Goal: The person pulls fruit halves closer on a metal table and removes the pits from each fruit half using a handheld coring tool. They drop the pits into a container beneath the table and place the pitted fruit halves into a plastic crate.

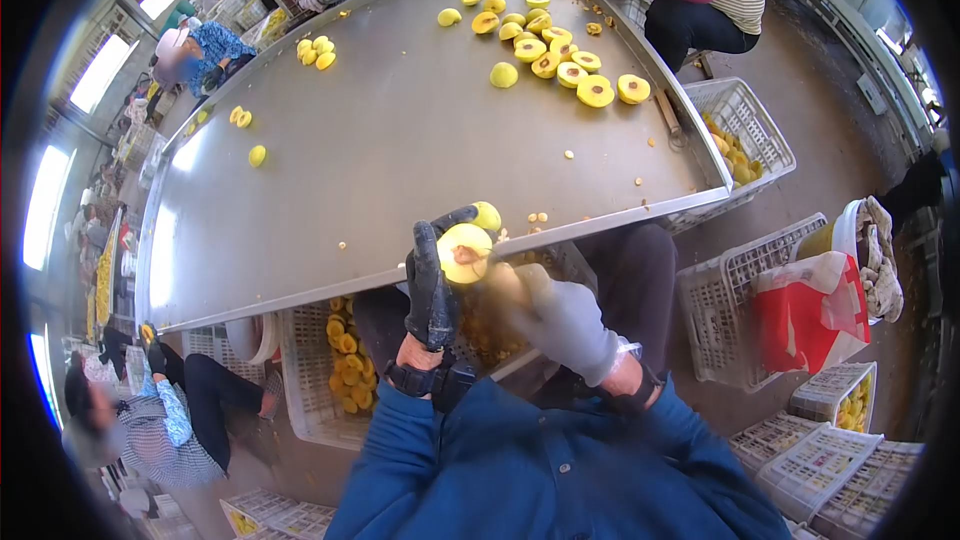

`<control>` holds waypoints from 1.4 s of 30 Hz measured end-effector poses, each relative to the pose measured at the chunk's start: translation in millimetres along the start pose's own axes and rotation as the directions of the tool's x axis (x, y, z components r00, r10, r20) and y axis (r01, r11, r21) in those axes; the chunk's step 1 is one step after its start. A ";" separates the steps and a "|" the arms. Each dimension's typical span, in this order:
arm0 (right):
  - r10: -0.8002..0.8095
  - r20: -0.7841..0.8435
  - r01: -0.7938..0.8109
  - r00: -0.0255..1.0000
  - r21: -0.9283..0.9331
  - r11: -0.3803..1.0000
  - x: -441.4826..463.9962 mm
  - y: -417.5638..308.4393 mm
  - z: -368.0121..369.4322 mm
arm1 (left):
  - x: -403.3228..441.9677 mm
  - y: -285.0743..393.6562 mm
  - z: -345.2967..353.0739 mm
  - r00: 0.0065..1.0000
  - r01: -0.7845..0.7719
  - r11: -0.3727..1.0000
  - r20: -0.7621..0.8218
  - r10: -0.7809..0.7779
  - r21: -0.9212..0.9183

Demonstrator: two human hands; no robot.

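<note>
My left hand [432, 285], in a black glove, grips a yellow peach half [465, 252] with its cut face up and a brown pit area in the middle. Behind it, at the fingertips, shows a second yellow peach piece [486, 217]. Close on the right is my right hand [560, 325], in a grey glove, its fingers curled and blurred by motion. A brownish shape [508, 285] at those fingers reaches toward the cut face; its kind is too smeared to tell. Both hands are over the near edge of the metal table [370, 150].
Peach halves [595, 91] lie at the table's far right, near a wooden-handled tool [667, 113]. Crates of peach halves stand below the table, one at the left [300, 380] and one at the right [740, 105]. A red bag [810, 315] hangs at the right. Several co-workers sit around.
</note>
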State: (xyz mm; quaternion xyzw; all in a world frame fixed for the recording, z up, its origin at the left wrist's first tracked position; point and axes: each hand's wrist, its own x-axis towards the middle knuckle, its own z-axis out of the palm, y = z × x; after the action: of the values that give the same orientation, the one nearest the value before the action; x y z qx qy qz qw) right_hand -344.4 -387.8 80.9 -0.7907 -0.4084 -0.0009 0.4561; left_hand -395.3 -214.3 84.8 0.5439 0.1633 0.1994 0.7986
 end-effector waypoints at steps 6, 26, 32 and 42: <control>-0.042 0.129 0.058 0.991 -0.120 0.991 0.2 -17.7 -5.2 | -23.2 10.3 3.4 0.998 -0.043 0.995 0.055 0.039 0.088; 0.105 0.868 -0.875 0.485 0.484 0.037 7.6 -9.1 -31.2 | -14.2 38.9 6.0 0.976 -0.003 0.888 0.195 -0.098 0.461; 0.155 0.623 -0.641 0.766 0.728 0.244 -24.1 -0.1 6.3 | -24.7 -0.1 8.1 0.939 -0.333 0.842 0.231 0.255 0.424; 0.093 0.584 -0.427 0.806 0.467 0.774 -21.1 -0.4 -18.4 | -3.6 19.3 7.3 0.749 -0.433 0.813 0.657 0.084 0.389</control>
State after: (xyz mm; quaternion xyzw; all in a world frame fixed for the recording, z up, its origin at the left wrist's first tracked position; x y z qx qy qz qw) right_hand -351.9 -414.6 84.0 -0.6330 -0.3796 0.4069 0.5383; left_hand -397.6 -215.6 105.6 0.7903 -0.1371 0.0738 0.5927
